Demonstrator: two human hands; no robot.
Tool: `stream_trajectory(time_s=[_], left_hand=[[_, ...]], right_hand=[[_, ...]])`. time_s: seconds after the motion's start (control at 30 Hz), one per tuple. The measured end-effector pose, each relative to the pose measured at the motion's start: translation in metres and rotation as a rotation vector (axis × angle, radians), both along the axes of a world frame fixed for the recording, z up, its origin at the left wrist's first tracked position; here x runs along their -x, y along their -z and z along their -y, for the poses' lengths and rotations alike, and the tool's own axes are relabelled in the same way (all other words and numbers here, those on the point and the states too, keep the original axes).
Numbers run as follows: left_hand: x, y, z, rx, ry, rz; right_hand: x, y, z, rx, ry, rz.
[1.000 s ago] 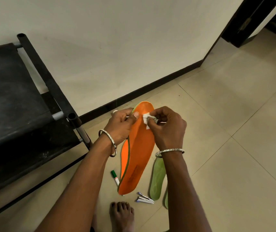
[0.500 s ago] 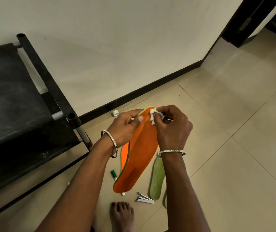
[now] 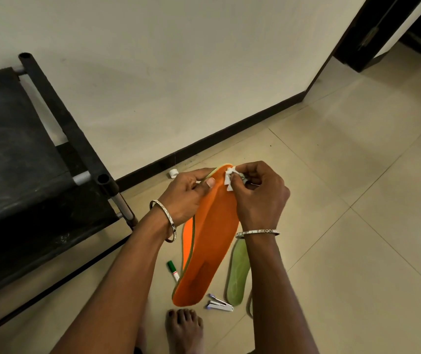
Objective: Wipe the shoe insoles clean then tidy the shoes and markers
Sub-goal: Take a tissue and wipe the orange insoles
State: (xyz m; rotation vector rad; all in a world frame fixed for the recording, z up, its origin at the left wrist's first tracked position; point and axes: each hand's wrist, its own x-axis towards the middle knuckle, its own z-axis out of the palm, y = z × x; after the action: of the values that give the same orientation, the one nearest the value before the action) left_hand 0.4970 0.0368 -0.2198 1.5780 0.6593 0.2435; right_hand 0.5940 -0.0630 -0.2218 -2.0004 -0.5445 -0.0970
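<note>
An orange insole (image 3: 210,241) with a green rim is held up over the floor, toe end away from me. My left hand (image 3: 189,198) grips its left edge near the toe, thumb on the orange face. My right hand (image 3: 258,198) pinches a small crumpled white tissue (image 3: 229,178) against the toe end. A second orange insole (image 3: 187,241) shows as a strip behind the first. A green insole (image 3: 238,272) lies on the floor under my right wrist. A green-capped marker (image 3: 173,270) lies on the tiles, partly hidden by the held insole.
A black metal-framed rack (image 3: 38,169) stands at the left against the wall. A small white cap (image 3: 173,172) lies by the dark skirting. A small stapler (image 3: 219,304) lies near my bare foot (image 3: 183,328). Beige tiles stretch to the right toward a dark doorway (image 3: 383,34).
The tissue in my right hand moved up the insole from below the toe to the toe tip, then slightly back down. The insole's heel end swung a little left and back.
</note>
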Motion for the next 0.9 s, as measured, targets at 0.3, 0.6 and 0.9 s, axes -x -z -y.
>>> stream_trajectory(time_s=[0.3, 0.6, 0.9], left_hand=[[0.001, 0.004, -0.002, -0.045, 0.007, -0.021], [0.001, 0.003, -0.001, 0.003, 0.005, 0.012], [0.001, 0.001, -0.001, -0.004, 0.010, 0.016]], right_hand=[[0.013, -0.004, -0.008, -0.037, -0.090, 0.027], [0.012, -0.007, -0.006, -0.053, -0.047, 0.005], [0.003, -0.003, -0.002, -0.044, 0.007, -0.014]])
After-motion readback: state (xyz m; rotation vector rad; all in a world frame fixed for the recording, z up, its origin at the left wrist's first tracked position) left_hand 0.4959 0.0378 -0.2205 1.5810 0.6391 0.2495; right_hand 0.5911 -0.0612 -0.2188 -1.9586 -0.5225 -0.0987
